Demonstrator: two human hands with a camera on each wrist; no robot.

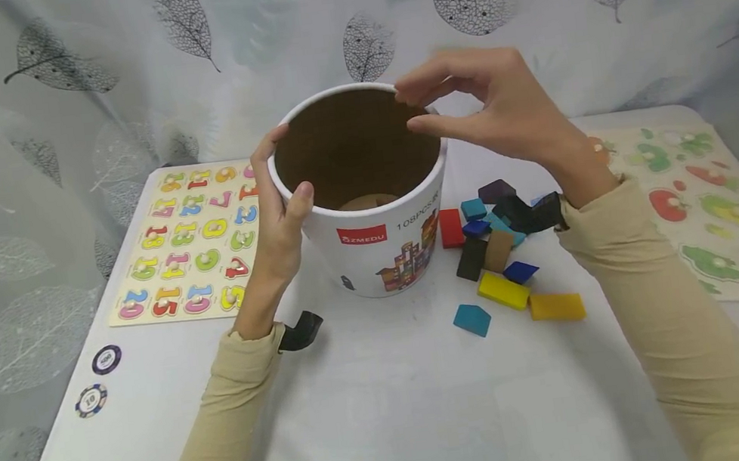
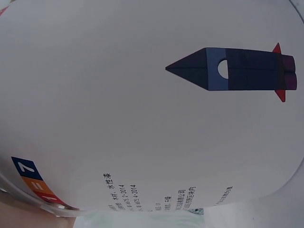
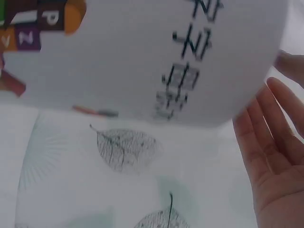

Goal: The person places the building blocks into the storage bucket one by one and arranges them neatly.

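A white bucket (image 1: pixel 380 260) with printed block pictures and a red label stands upright, its brown inside showing through the open top. My left hand (image 1: pixel 279 218) grips the bucket's left rim, the thumb hooked over the edge. At the back right of the rim is my right hand (image 1: pixel 485 103), its fingers and thumb spread apart. In the right wrist view, the right hand's relaxed fingers (image 3: pixel 270 128) lie beside the bucket wall. The left wrist view is nearly filled by the bucket's side (image 2: pixel 118 95), with a printed rocket.
Several coloured wooden blocks (image 1: pixel 502 290) lie to the right of the bucket. A number puzzle board (image 1: pixel 179 244) is at the left and a vegetable puzzle board (image 1: pixel 715 199) at the right. Two poker chips (image 1: pixel 107 359) rest near the left edge. A leaf-patterned curtain (image 1: pixel 291 26) hangs behind.
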